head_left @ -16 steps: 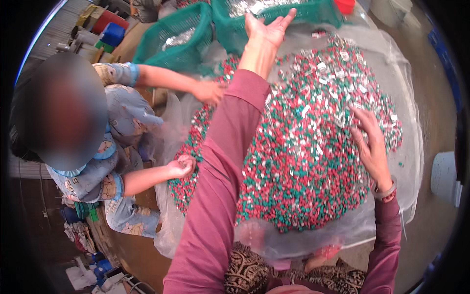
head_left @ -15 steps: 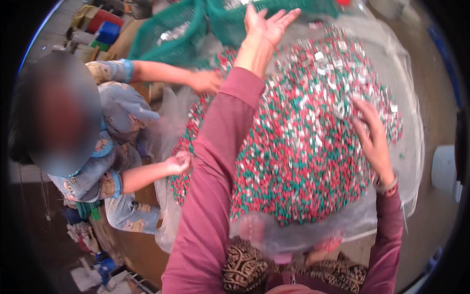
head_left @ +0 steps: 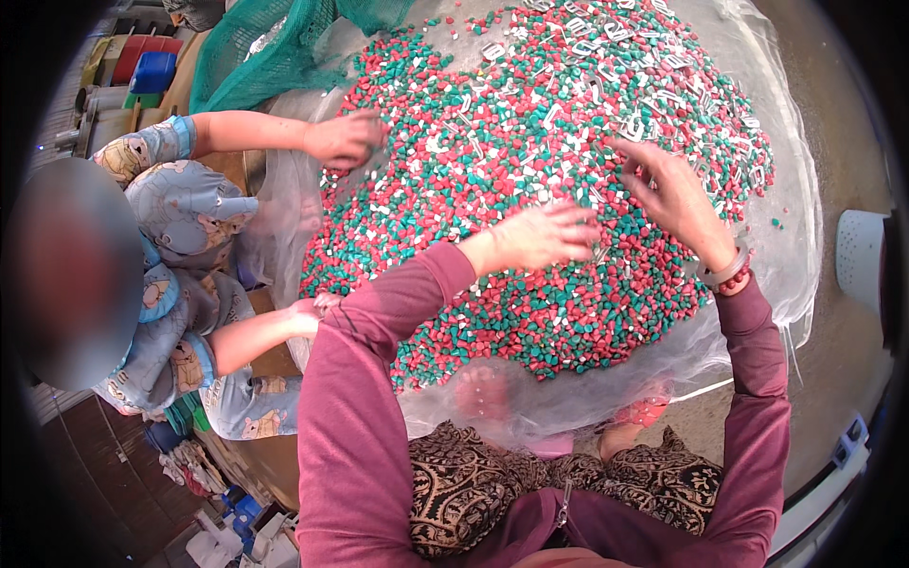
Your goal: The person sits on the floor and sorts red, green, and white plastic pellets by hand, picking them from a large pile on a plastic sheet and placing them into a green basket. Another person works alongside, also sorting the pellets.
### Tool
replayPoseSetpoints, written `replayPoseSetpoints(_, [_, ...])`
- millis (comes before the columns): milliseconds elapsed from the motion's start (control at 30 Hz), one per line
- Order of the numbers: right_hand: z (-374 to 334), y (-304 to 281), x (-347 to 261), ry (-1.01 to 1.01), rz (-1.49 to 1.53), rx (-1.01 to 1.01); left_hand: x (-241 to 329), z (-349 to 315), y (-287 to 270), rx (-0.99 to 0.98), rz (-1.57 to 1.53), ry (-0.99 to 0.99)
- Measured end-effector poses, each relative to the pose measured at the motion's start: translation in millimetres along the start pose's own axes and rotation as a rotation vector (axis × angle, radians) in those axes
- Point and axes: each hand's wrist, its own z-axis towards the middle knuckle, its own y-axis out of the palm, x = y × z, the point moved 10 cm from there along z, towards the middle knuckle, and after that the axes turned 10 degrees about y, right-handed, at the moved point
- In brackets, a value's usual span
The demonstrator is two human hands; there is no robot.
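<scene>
Left hand (head_left: 538,237) came back from the green baskets (head_left: 237,80), now over the coloured bits (head_left: 559,327), fingers apart. Right hand (head_left: 680,197) is still there, fingers loosely apart too.

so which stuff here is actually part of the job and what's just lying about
Likely part of the job:
red, green and white pebble-like bits, below the left hand and right hand
silvery buckle-like pieces among them
pale sheet underneath
green mesh basket beside the pile

Apparently just lying about:
blue container, upper left
white perforated basket, far right
</scene>
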Motion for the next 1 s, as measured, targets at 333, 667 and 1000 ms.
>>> replayPoseSetpoints(333, [-40.2, 55.1, 35.2, 0.022, -0.425, -0.184, -140.8, -81.0, -90.0, 0.065, 0.304, -0.739])
replayPoseSetpoints(667, [-68.6, 109.6, 0.2, -0.332, -0.405, -0.332, -210.3, -131.6, -128.1, 0.577, 0.031, -1.01])
replayPoseSetpoints(1000, [-25.4, 2.8, 7.9, -0.001, -0.364, -0.016, -296.8, -103.7, -86.9, 0.361, 0.204, -1.128])
